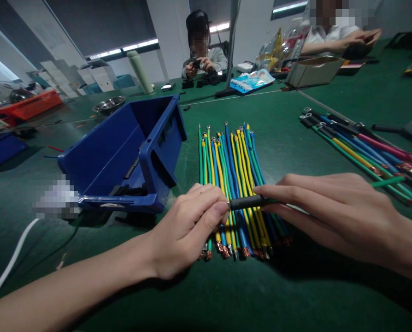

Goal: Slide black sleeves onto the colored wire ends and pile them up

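Note:
Above a row of cut cables point(242, 157), my left hand point(192, 226) pinches the metal end of one cable between thumb and fingers. A black sleeve point(246, 202) surrounds that cable just beside the fingertips. At the sleeve's other end, my right hand point(337, 212) holds the cable between nearly straight fingers and the thumb. What looks like the same cable's green tail point(387, 181) shows beyond the right hand. The cables below are green, yellow and blue; many have ring lugs at the far end, and bare copper strands show at the near end.
A blue bin point(105, 138) with black pieces inside stands at the left, near a white cord point(14, 258). More cables point(361, 147) lie at the right. Across the green table are a steel bowl point(109, 105), a cardboard box point(313, 71) and two people at work.

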The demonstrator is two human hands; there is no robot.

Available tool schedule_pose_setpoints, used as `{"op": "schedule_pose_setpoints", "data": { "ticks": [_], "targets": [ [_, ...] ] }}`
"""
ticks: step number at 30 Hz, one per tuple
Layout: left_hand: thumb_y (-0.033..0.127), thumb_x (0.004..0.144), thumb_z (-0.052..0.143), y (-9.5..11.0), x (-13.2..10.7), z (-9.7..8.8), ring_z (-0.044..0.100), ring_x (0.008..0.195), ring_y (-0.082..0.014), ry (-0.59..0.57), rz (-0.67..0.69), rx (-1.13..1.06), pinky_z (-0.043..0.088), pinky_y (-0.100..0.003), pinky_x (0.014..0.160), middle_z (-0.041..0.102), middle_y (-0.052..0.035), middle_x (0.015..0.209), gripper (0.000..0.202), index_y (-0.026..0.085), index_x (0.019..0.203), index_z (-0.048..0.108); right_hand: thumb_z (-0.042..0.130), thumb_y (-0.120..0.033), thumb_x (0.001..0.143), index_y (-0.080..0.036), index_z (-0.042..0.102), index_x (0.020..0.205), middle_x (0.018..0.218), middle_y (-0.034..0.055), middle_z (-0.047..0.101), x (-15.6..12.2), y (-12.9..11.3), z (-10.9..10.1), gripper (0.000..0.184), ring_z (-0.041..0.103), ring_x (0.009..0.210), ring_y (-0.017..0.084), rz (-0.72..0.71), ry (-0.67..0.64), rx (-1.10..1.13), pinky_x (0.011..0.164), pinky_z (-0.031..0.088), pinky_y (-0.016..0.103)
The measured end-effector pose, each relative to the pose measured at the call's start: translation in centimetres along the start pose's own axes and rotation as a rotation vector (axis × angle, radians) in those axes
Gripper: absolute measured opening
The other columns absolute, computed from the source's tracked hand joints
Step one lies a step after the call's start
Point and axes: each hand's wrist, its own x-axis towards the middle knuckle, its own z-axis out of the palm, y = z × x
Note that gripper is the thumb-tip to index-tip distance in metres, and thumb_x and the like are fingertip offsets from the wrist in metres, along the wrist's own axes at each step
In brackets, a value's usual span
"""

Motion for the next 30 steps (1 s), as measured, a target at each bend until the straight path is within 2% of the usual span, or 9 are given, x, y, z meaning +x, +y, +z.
{"op": "schedule_pose_setpoints", "data": {
  "ticks": [5, 12, 15, 20, 30],
  "targets": [
    [0.026, 0.105, 0.035, -0.22, -0.12, 0.08, 0.047, 0.066, -0.0115, -0.012, -0.054, -0.045, 0.037, -0.027, 0.067, 0.047, 0.0034, 0.07, 0.033, 0.019, 0.075, 0.049, 0.043, -0.016, 0.099, -0.011, 0.06, 0.107, 0.07, -0.0004, 0.059, -0.11, 0.24, 0.07, 0.02, 0.051, 0.054, 0.009, -0.025, -0.011, -0.015, 0.049, 0.035, 0.024],
    [0.026, 0.105, 0.035, -0.22, -0.19, 0.12, 0.048, 0.066, -0.0107, -0.03, -0.058, -0.084, 0.038, -0.026, 0.066, 0.05, 0.0035, 0.07, 0.032, 0.019, 0.077, 0.049, 0.043, -0.014, 0.099, -0.01, 0.06, 0.107, 0.07, 0.0, 0.06, -0.08, 0.24, 0.0, 0.02, 0.052, 0.055, 0.009, -0.036, -0.001, 0.002, 0.049, 0.035, 0.024],
    [0.026, 0.104, 0.037, -0.07, -0.17, 0.06, 0.049, 0.067, -0.0113, 0.012, -0.071, -0.113, 0.037, -0.026, 0.066, 0.05, 0.0034, 0.065, 0.035, 0.019, 0.074, 0.051, 0.043, -0.015, 0.099, -0.011, 0.061, 0.103, 0.066, -0.0009, 0.059, 0.13, 0.34, -0.1, 0.019, 0.05, 0.052, 0.009, -0.045, 0.005, -0.026, 0.048, 0.035, 0.025],
    [0.027, 0.103, 0.039, -0.14, -0.21, -0.05, 0.045, 0.058, -0.0103, 0.159, -0.124, -0.192, 0.035, -0.027, 0.058, 0.048, 0.0032, 0.063, 0.038, 0.019, 0.068, 0.051, 0.047, -0.018, 0.097, -0.014, 0.062, 0.097, 0.067, -0.0001, 0.061, -0.02, 0.84, -0.22, 0.015, 0.053, 0.052, 0.011, -0.005, 0.014, -0.076, 0.049, 0.037, 0.027],
    [0.024, 0.097, 0.044, 0.0, -0.19, -0.04, 0.044, 0.064, -0.0152, 0.182, -0.078, -0.017, 0.034, -0.03, 0.058, 0.047, 0.0003, 0.066, 0.03, 0.019, 0.068, 0.048, 0.054, -0.02, 0.094, -0.02, 0.059, 0.097, 0.069, -0.0009, 0.064, -0.59, 0.77, -0.19, 0.006, 0.057, 0.054, 0.013, 0.04, 0.015, -0.126, 0.05, 0.039, 0.03]
  ]
}}
